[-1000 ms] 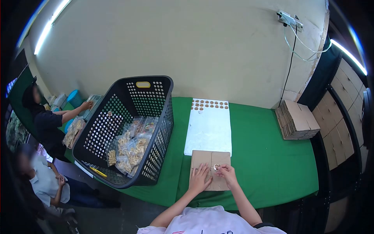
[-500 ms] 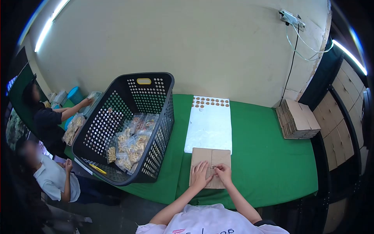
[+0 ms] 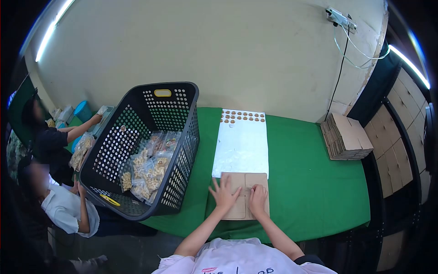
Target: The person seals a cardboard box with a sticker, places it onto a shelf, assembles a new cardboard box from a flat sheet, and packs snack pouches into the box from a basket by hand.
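A flat folded cardboard box [image 3: 235,213] lies in front of me on the green cloth, its near-centre seam running lengthwise. My left hand [image 3: 223,195] rests with spread fingers on its left part. On the right side of the seam, my right hand [image 3: 258,199] has its fingers curled together against the cardboard near the middle. Whatever may be under those fingertips is hidden. Just beyond the box, and partly beneath its far edge, a white sheet [image 3: 239,150] carries rows of small round gold-brown stickers [image 3: 245,113] along its far end.
A large black perforated basket [image 3: 182,157] at left holds several clear bags of pale snacks [image 3: 148,171]. Folded cardboard boxes [image 3: 349,137] are stacked at right on the green-covered table [image 3: 315,192]. Two people [image 3: 68,210] are at far left, one reaching toward a tray.
My left hand has shifted left and spread its fingers. My right hand has gone from a pinch at the seam to curled fingers pressed lower on the cardboard. The view shifted slightly.
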`<action>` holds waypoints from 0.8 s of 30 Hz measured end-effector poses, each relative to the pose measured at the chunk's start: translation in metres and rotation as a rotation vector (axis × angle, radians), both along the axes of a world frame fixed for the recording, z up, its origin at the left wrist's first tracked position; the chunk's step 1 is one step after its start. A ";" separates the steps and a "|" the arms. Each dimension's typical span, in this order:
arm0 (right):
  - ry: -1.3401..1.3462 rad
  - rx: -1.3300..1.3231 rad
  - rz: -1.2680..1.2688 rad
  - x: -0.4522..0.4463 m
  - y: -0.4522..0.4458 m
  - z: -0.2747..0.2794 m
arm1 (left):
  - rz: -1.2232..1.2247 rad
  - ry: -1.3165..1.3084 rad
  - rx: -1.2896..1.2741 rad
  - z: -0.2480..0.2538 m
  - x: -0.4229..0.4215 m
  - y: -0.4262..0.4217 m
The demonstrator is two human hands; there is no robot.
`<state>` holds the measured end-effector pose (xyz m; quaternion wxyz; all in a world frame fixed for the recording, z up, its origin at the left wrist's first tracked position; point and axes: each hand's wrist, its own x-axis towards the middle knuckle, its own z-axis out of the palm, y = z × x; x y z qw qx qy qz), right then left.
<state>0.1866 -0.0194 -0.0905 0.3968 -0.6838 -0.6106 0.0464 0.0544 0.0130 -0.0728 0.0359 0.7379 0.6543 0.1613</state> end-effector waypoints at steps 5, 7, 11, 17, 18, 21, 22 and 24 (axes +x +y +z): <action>-0.030 -0.009 -0.029 0.000 0.001 -0.002 | 0.099 -0.602 -0.310 -0.020 -0.014 0.012; 0.008 -0.007 -0.049 0.004 0.000 0.000 | 0.064 -0.659 -0.365 -0.017 -0.019 0.016; 0.104 0.038 -0.118 0.013 0.004 -0.007 | 0.020 -0.684 -0.355 -0.012 -0.026 0.019; 0.249 0.023 -0.139 0.015 0.006 -0.004 | -0.036 -0.652 -0.351 -0.018 -0.030 0.022; 0.268 0.017 -0.128 0.015 0.005 -0.003 | -0.046 -0.661 -0.350 -0.018 -0.029 0.020; 0.142 0.061 -0.173 0.018 0.005 0.007 | -0.020 -0.789 -0.337 -0.037 -0.031 0.014; 0.072 0.086 -0.201 0.019 0.005 0.011 | 0.012 -0.917 -0.410 -0.049 -0.033 0.013; 0.215 0.061 -0.257 0.025 0.008 0.003 | 0.079 -1.170 -0.560 -0.061 -0.038 0.012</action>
